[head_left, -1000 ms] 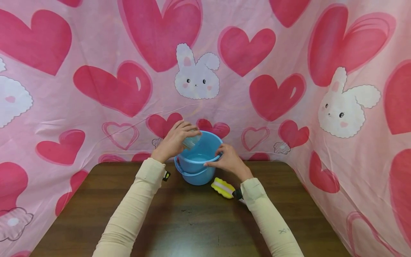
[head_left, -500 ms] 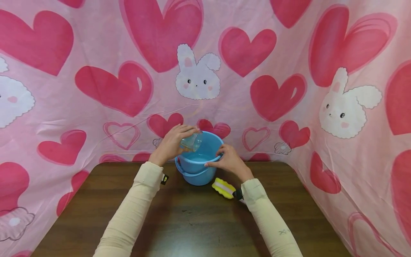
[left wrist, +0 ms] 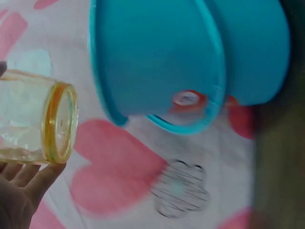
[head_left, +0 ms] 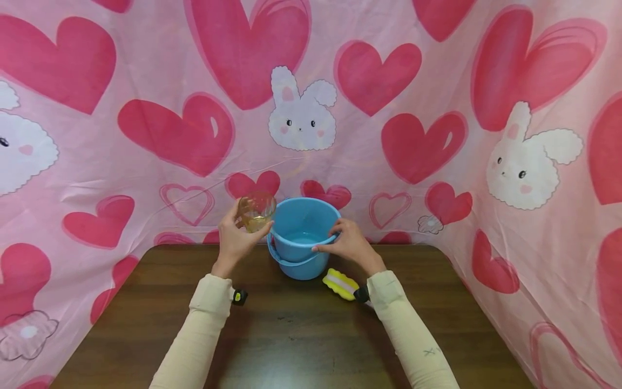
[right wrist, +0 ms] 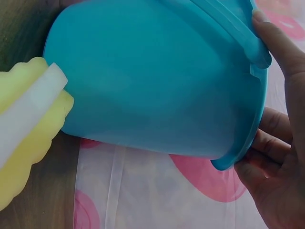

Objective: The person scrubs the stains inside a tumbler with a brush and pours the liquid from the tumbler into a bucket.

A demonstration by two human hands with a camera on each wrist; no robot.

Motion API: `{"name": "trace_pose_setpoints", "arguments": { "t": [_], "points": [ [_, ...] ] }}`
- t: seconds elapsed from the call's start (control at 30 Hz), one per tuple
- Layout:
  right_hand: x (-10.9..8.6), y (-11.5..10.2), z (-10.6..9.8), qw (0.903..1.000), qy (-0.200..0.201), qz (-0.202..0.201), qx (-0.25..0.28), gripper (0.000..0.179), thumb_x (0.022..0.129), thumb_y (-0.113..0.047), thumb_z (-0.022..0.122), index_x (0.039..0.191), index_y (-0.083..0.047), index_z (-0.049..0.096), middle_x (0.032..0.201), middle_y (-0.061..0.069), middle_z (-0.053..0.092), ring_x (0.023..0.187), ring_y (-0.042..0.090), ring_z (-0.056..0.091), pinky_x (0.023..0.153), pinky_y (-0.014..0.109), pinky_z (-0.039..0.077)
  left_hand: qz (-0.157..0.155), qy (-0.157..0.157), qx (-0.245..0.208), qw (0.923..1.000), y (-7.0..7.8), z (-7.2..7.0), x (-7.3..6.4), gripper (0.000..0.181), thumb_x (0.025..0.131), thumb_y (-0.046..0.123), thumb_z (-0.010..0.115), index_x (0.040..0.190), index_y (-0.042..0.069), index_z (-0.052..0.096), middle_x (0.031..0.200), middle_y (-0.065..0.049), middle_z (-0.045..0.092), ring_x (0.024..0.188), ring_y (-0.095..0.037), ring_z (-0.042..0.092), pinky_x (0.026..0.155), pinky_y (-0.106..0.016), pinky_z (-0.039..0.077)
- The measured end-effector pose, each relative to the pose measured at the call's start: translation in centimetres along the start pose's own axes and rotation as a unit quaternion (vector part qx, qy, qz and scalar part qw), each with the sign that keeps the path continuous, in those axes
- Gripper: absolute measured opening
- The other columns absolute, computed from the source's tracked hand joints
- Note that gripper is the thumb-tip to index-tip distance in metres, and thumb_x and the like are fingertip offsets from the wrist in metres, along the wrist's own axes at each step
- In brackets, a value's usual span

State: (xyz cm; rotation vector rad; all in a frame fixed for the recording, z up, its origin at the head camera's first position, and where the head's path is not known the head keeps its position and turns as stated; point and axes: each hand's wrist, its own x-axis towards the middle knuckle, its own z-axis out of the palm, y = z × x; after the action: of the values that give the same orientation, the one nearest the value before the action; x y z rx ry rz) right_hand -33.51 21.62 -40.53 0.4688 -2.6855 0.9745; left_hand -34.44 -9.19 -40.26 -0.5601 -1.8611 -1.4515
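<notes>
My left hand (head_left: pixel 235 237) grips a clear, amber-tinted glass (head_left: pixel 257 212) just left of the bucket. In the left wrist view the thick base of the glass (left wrist: pixel 59 124) faces the bucket, fingers along its side. A light blue bucket (head_left: pixel 301 265) stands upright at the table's far edge, its handle hanging down at the front. A little water (head_left: pixel 302 237) shows at its bottom. At the bucket's right rim, my right hand (head_left: pixel 352 246) holds on with thumb outside and fingers over the edge; the right wrist view shows the thumb (right wrist: pixel 281 45) near the handle joint.
A yellow sponge brush (head_left: pixel 341 284) with a white middle strip lies on the dark wooden table (head_left: pixel 291 335), right of the bucket and under my right wrist. Behind the table hangs a pink cloth (head_left: pixel 359 162) with hearts and rabbits.
My left hand has drawn the glass out from over the bucket to the left, turning it from tipped to closer to upright. The right hand and bucket have stayed put.
</notes>
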Motion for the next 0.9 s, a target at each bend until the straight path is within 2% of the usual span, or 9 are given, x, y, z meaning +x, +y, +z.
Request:
{"name": "trace_pose_setpoints", "arguments": {
  "t": [0.07, 0.13, 0.23, 0.3, 0.47, 0.63, 0.73, 0.9],
  "points": [
    [0.0, 0.1, -0.1, 1.0000, 0.000, 0.002, 0.003, 0.061, 0.066, -0.060, 0.089, 0.095, -0.009, 0.073, 0.102, 0.003, 0.063, 0.096, 0.023, 0.058, 0.071, 0.035, 0.061, -0.069, 0.011, -0.011, 0.9975, -0.7, -0.7, -1.0, 0.078, 0.071, 0.014, 0.093, 0.138, 0.003, 0.054, 0.131, -0.017, 0.064, 0.118, -0.037, 0.062, 0.095, -0.058, 0.054],
    [-0.1, 0.1, -0.2, 1.0000, -0.001, 0.004, 0.007, 0.061, 0.066, -0.060, 0.089, 0.096, -0.008, 0.073, 0.103, 0.003, 0.063, 0.097, 0.024, 0.057, 0.070, 0.035, 0.061, -0.127, 0.007, -0.014, 0.9917, -1.7, -1.2, -1.9, 0.082, 0.072, 0.014, 0.092, 0.141, 0.003, 0.049, 0.136, -0.017, 0.059, 0.123, -0.036, 0.058, 0.103, -0.058, 0.049],
    [-0.2, 0.4, -0.3, 0.9999, 0.001, 0.007, 0.008, 0.062, 0.067, -0.059, 0.089, 0.097, -0.007, 0.073, 0.102, 0.003, 0.063, 0.097, 0.024, 0.057, 0.070, 0.035, 0.061, -0.191, -0.028, 0.020, 0.9809, -3.5, -1.6, -3.6, 0.088, 0.074, 0.020, 0.092, 0.144, 0.002, 0.043, 0.141, -0.019, 0.053, 0.128, -0.036, 0.053, 0.108, -0.056, 0.046],
    [-0.3, 0.5, -0.3, 0.9999, 0.002, 0.011, 0.008, 0.063, 0.067, -0.058, 0.090, 0.097, -0.005, 0.073, 0.102, 0.003, 0.062, 0.097, 0.024, 0.056, 0.070, 0.035, 0.061, -0.216, -0.062, 0.040, 0.9735, -4.7, -1.7, -4.7, 0.091, 0.075, 0.022, 0.091, 0.145, 0.000, 0.038, 0.142, -0.022, 0.050, 0.131, -0.038, 0.049, 0.111, -0.056, 0.042],
    [-0.5, 0.7, -0.3, 0.9998, 0.003, 0.016, 0.014, 0.060, 0.068, -0.057, 0.090, 0.097, -0.008, 0.072, 0.104, 0.002, 0.063, 0.098, 0.023, 0.057, 0.071, 0.036, 0.061, -0.246, -0.128, 0.076, 0.9579, -6.4, -1.6, -7.1, 0.094, 0.076, 0.023, 0.091, 0.144, -0.004, 0.032, 0.142, -0.028, 0.047, 0.135, -0.042, 0.045, 0.115, -0.058, 0.037],
    [-0.5, 0.6, -0.3, 0.9992, 0.004, 0.029, 0.029, 0.068, 0.067, -0.058, 0.090, 0.104, -0.005, 0.069, 0.106, 0.003, 0.062, 0.101, 0.024, 0.057, 0.072, 0.038, 0.062, -0.243, -0.162, 0.071, 0.9537, -7.0, -1.3, -8.4, 0.090, 0.074, 0.018, 0.091, 0.139, -0.005, 0.034, 0.135, -0.029, 0.050, 0.129, -0.043, 0.048, 0.111, -0.058, 0.039],
    [-0.6, 0.6, -0.4, 0.9990, 0.004, 0.034, 0.027, 0.073, 0.067, -0.059, 0.090, 0.108, -0.003, 0.068, 0.107, 0.003, 0.061, 0.101, 0.025, 0.056, 0.072, 0.038, 0.062, -0.249, -0.172, 0.054, 0.9516, -7.4, -1.1, -9.1, 0.090, 0.073, 0.016, 0.092, 0.138, -0.004, 0.034, 0.134, -0.029, 0.050, 0.129, -0.043, 0.048, 0.112, -0.058, 0.038],
    [-0.6, 0.5, -0.4, 0.9993, 0.003, 0.029, 0.023, 0.068, 0.067, -0.058, 0.090, 0.105, -0.006, 0.067, 0.107, 0.005, 0.062, 0.102, 0.026, 0.056, 0.074, 0.041, 0.062, -0.275, -0.172, 0.026, 0.9457, -8.0, -1.0, -9.9, 0.091, 0.075, 0.016, 0.092, 0.140, -0.005, 0.031, 0.139, -0.029, 0.047, 0.134, -0.043, 0.044, 0.115, -0.059, 0.034]
  ]
}}
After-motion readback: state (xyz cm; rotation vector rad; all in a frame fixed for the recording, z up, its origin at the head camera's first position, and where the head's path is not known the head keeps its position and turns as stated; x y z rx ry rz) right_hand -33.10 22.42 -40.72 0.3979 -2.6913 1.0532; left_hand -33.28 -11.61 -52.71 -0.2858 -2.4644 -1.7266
